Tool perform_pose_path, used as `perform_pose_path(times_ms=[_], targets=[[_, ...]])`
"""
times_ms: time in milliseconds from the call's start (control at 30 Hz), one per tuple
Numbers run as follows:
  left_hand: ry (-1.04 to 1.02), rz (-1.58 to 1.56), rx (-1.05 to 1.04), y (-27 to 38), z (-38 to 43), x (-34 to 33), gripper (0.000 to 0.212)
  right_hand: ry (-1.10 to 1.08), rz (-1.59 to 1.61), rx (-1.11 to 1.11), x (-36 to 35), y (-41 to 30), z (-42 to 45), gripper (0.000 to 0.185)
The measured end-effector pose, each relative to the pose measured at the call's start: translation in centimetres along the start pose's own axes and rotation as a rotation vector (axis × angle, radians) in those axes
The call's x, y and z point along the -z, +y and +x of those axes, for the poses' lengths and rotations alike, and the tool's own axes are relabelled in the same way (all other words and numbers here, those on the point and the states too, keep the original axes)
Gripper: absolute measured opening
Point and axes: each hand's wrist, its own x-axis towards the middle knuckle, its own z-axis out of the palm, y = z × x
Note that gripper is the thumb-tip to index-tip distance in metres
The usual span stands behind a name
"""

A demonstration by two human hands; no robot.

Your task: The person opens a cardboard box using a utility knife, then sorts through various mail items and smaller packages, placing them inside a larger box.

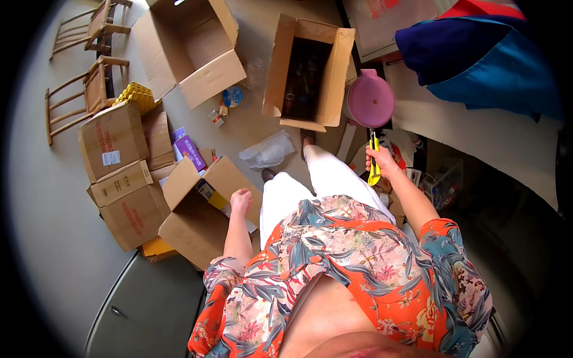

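My right hand (381, 163) is closed around a yellow utility knife (374, 175), its front end pointing away from me toward a round pink lid (370, 100). Whether its blade is out is too small to tell. My left hand (241, 202) hangs with curled fingers and no visible object in it, above the edge of an open cardboard box (192, 237). Packaging with a yellow and black print (212, 195) shows inside that box. Just beyond my feet stands another open cardboard box (274, 74), with dark bottles (295, 89) in its shadowed inside.
A large open carton (190, 33) stands farther off, near bamboo chairs (96, 85). Flattened cartons (118, 179) are stacked at left. A clear plastic bag (268, 150) lies on the floor by my feet. Blue cloth (488, 67) drapes over furniture at right, with clutter (441, 181) below.
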Motion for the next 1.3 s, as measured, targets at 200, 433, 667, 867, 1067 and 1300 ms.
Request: perform_pose_path(times_ms=[200,433,667,867,1067,1300], targets=[[0.006,0.117,-0.119,4.8,0.9,-2.2,0.031,0.092,0.044,-0.082,3.4,-0.1,1.4,0.015],[0.054,0.21,-0.126,6.1,1.1,-1.3,0.032,0.025,0.089,-0.008,3.1,0.8,1.8,0.017],[0.173,0.455,-0.308,6.8,2.0,0.6,0.029,-0.053,0.122,0.008,1.2,0.7,1.8,0.015],[0.082,0.244,-0.223,-0.1,5.9,4.2,0.027,0.068,-0.045,0.113,-2.6,3.8,1.0,0.014],[0.087,0.24,-0.104,-3.9,5.8,9.7,0.028,0.118,-0.102,0.06,-8.3,4.0,-0.1,0.017],[0.183,0.219,-0.014,-5.1,4.7,10.1,0.026,-0.005,-0.043,0.132,-8.8,4.1,-0.3,0.018]])
